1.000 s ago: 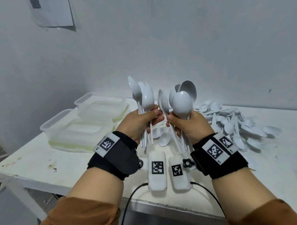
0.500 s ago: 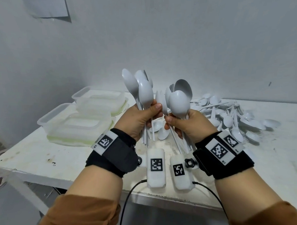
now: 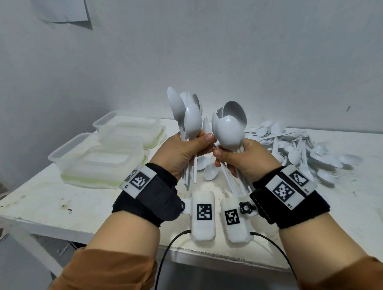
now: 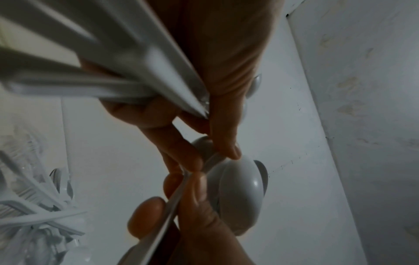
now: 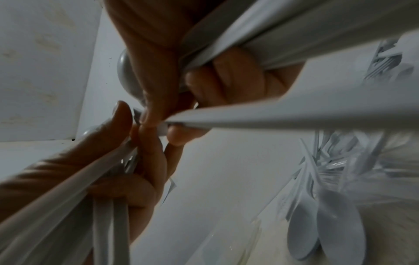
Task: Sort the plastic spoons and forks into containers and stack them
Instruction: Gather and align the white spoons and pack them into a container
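Spoons in left hand: a bunch of white plastic spoons (image 3: 190, 116) is standing bowls-up, held above the desk's middle; fingers (image 4: 181, 148) and thumb are curling round the handles.
Spoons in right hand: a second bunch (image 3: 229, 130) is being held just beside the first, bowls up, handles hanging below the fist; fingers (image 5: 226, 78) are wrapping the handles, thumb pressing across them.
Left hand (image 3: 182, 151): its thumb tip is lying close to the right hand (image 3: 249, 158); whether they are touching, I cannot tell.
Loose pile (image 3: 305, 149): spoons and forks are lying mixed toward the desk's far right.
Containers (image 3: 104, 156): clear tubs are sitting at the desk's far left corner, one behind the other.
Desk (image 3: 58, 199): white, stained near the left front edge.
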